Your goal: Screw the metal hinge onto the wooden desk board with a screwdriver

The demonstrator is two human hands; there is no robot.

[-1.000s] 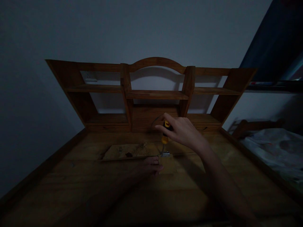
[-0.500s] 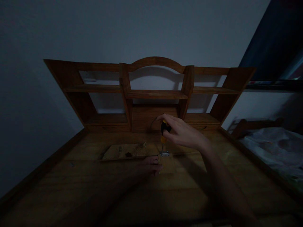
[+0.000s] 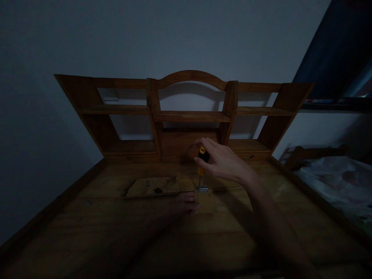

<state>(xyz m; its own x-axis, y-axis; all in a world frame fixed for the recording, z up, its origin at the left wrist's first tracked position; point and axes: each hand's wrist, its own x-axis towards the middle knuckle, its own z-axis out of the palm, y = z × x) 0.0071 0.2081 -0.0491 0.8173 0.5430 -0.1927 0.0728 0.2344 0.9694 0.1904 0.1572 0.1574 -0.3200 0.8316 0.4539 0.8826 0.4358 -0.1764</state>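
My right hand [image 3: 222, 161] grips the yellow and black handle of a screwdriver [image 3: 201, 162] held upright, its tip down on a small metal hinge [image 3: 202, 189] on the wooden desk [image 3: 87, 228]. My left hand [image 3: 183, 205] lies flat on the desk just left of the hinge, fingers pressed near the edge of a flat wooden flap [image 3: 161, 186]. The scene is dim, so the screw itself cannot be made out.
A wooden hutch with shelves [image 3: 190, 115] stands at the back of the desk against a pale wall. A raised wooden rim [image 3: 43, 217] runs along the left side. A bed with light bedding [image 3: 340, 186] lies to the right.
My right hand has turned a little on the screwdriver handle, fingers shifting around it. The left hand and the flap have stayed put.
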